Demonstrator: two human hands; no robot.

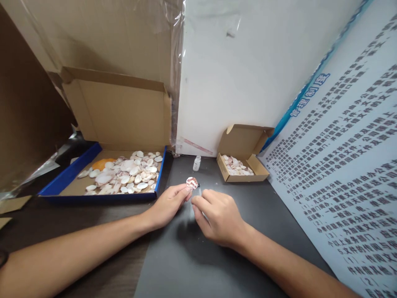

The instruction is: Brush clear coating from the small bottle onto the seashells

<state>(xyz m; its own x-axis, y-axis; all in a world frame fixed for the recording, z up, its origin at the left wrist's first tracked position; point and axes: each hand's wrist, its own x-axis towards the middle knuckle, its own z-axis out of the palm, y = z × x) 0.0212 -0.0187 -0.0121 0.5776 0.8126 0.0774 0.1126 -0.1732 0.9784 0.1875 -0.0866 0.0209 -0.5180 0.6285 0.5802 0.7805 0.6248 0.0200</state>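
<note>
A small red-and-white scallop shell [192, 183] is pinched between the thumb and fingers of my left hand [171, 203], above the dark mat. My right hand [218, 215] is closed around a thin pale tool [200, 192] with a dark tip, most of it hidden by the fingers. The tip is at the shell's right edge; I cannot tell whether they touch. Beyond both hands, a small clear bottle with whitish contents [197, 163] stands upright on the mat. What kind of tool I hold is too small to make out.
At the left, an open blue-edged cardboard box [62, 188] holds many white and pinkish shells [124, 174]. A smaller open cardboard box [245, 179] with shells stands at the back right. A white panel [248, 82] rises behind, and a printed board [341, 165] slants along the right.
</note>
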